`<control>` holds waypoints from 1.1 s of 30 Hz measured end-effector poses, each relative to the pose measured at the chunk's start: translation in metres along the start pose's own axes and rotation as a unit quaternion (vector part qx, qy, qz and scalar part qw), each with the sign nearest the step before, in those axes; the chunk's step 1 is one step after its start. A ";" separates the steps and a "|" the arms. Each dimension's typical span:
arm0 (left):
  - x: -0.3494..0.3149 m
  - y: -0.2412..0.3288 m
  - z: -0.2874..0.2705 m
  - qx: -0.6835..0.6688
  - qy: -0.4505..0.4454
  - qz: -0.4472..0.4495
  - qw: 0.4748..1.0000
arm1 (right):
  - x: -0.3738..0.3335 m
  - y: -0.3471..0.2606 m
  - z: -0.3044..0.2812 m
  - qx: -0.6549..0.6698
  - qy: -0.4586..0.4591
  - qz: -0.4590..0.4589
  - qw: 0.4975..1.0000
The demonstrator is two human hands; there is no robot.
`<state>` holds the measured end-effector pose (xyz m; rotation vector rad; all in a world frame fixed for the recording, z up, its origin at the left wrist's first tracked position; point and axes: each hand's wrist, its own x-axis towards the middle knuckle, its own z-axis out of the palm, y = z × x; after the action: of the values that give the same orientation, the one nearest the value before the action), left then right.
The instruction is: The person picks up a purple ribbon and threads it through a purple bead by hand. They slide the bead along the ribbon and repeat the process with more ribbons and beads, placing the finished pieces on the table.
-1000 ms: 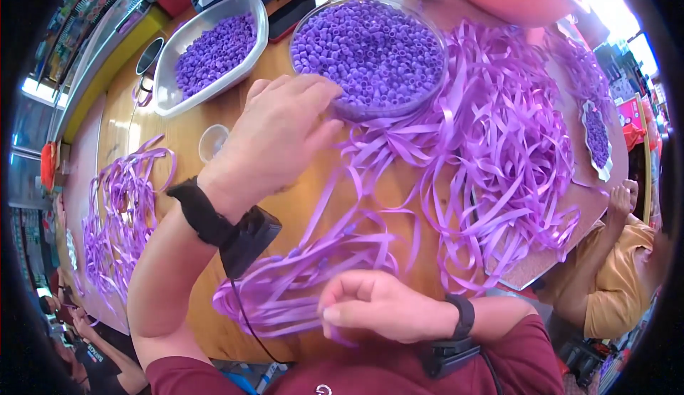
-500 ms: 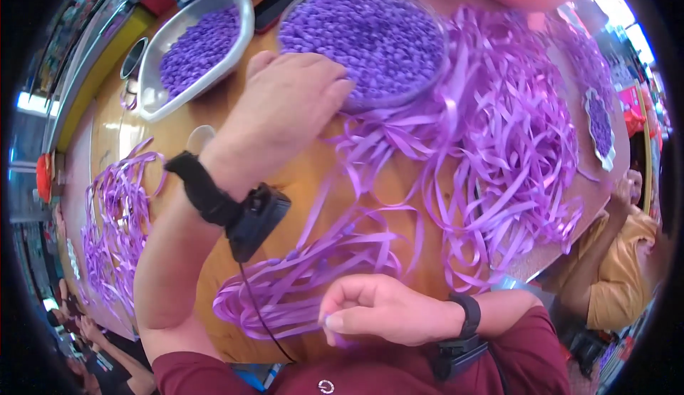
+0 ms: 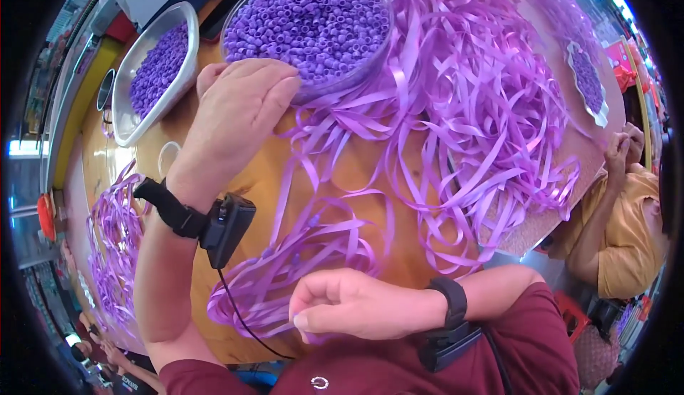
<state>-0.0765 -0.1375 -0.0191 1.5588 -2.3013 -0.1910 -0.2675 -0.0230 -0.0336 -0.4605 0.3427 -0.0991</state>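
My left hand [image 3: 242, 99] is at the near rim of a round clear bowl [image 3: 342, 90] heaped with small purple beads [image 3: 313, 21]. Its fingers are bent together and curl downward, and their tips are hidden behind the hand. Close to my body, my right hand [image 3: 356, 306] is closed in a pinch, thumb against fingers. A bit of purple ribbon [image 3: 318, 338] shows just beneath the pinch. Beside this hand lies a looped bundle of purple ribbons [image 3: 249, 281] with a few beads [image 3: 268, 252] on its strands. A black strap with a box-like device [image 3: 228, 227] is on my left wrist.
A white tray [image 3: 121, 128] of purple beads stands left of the bowl. A big tangle of purple ribbons [image 3: 491, 124] covers the right side, another pile [image 3: 114, 245] the left edge. A cable [image 3: 239, 309] crosses the bundle. A person in yellow [image 3: 620, 231] sits at right.
The whole view has shifted, so the bowl, tray and ribbons appear farther left. My left hand stays by the bowl's near rim, and my right hand keeps its pinch.
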 end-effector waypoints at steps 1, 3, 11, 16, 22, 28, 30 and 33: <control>0.000 0.001 0.000 -0.002 -0.025 -0.003 1.000 | 0.000 0.000 0.000 -0.010 0.008 0.005 1.000; -0.003 0.006 0.005 0.025 -0.008 0.000 1.000 | 0.000 0.000 0.002 -0.031 -0.004 0.021 0.999; -0.016 0.002 0.007 0.021 0.035 0.008 0.999 | 0.001 -0.001 0.004 -0.010 0.041 0.053 0.998; -0.023 -0.007 -0.003 -0.034 0.078 0.029 0.996 | 0.002 0.000 0.003 -0.011 0.053 0.057 0.997; -0.041 -0.007 -0.015 -0.026 0.086 0.034 0.995 | 0.003 -0.005 0.006 -0.021 0.069 0.072 0.995; -0.069 -0.018 -0.053 0.025 0.060 -0.029 0.997 | 0.002 -0.006 0.003 -0.011 0.073 0.055 0.996; -0.083 -0.026 -0.068 0.048 0.061 -0.059 0.995 | 0.002 -0.003 0.004 -0.009 0.070 0.061 0.996; -0.106 -0.050 -0.086 0.078 0.071 -0.127 0.986 | 0.004 0.005 0.006 -0.025 0.075 0.025 0.997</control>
<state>0.0329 -0.0518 0.0232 1.8795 -2.0464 0.0394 -0.2617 -0.0163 -0.0316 -0.4956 0.5046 -0.0754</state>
